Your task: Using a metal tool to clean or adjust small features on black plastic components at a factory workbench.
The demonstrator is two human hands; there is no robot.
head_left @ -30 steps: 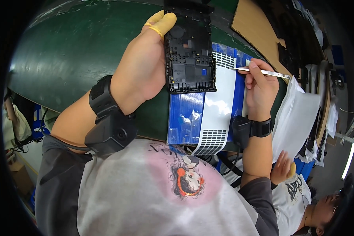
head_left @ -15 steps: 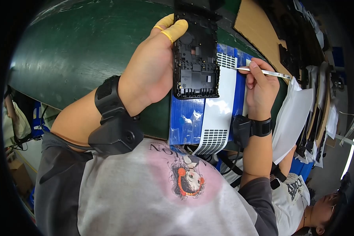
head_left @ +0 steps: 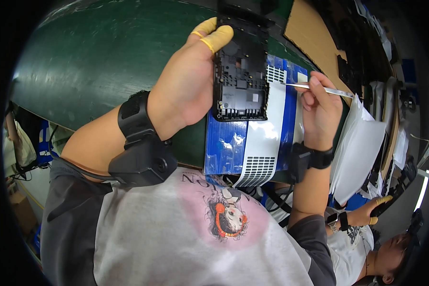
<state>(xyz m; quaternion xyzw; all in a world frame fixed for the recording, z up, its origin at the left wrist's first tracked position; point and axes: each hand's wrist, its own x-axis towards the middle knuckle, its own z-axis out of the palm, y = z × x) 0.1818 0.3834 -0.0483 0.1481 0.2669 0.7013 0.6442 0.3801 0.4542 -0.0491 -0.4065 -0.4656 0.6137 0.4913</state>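
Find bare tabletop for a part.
The green tabletop looks bare beyond the left forearm, left of the left hand; a narrow patch shows between the left wrist device and blue board. Crowded: the board, bearing a white strip below the black housing, and rightward, where the right hand holds tweezers near white sheets.

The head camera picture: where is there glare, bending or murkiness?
Head view: glare whitens patches of the blue board; a pale sheen lies on the green table, whose near edge curves from lens distortion; the black plastic part looks dark, its top end hard to make out.
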